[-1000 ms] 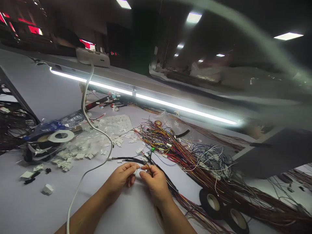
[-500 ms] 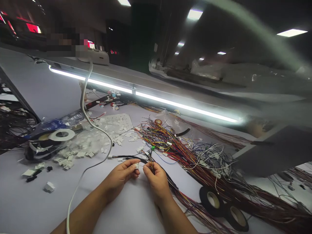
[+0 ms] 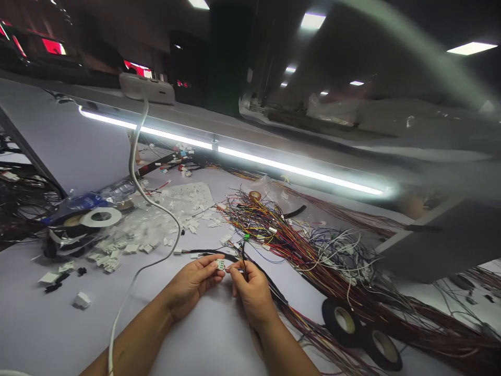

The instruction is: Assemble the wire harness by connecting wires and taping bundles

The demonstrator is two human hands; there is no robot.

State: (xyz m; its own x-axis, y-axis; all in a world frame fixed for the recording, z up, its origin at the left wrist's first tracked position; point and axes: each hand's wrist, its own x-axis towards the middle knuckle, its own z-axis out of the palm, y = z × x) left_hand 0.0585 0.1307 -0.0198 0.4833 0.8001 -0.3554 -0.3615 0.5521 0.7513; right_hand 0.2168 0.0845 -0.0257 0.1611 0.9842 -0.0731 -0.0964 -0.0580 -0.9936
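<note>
From my head camera, my left hand [image 3: 191, 284] pinches a small white plastic connector housing [image 3: 221, 264] at its fingertips, above the white table [image 3: 219, 339]. My right hand [image 3: 250, 292] grips thin coloured wires [image 3: 239, 269] just right of it, almost touching. The housing's long axis runs left-right, its open face toward my right hand.

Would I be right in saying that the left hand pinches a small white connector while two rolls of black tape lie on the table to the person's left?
Not quite: the head view shows the two rolls of black tape to the person's right, beside the wire bundle. The left hand does pinch the small white connector.
</note>
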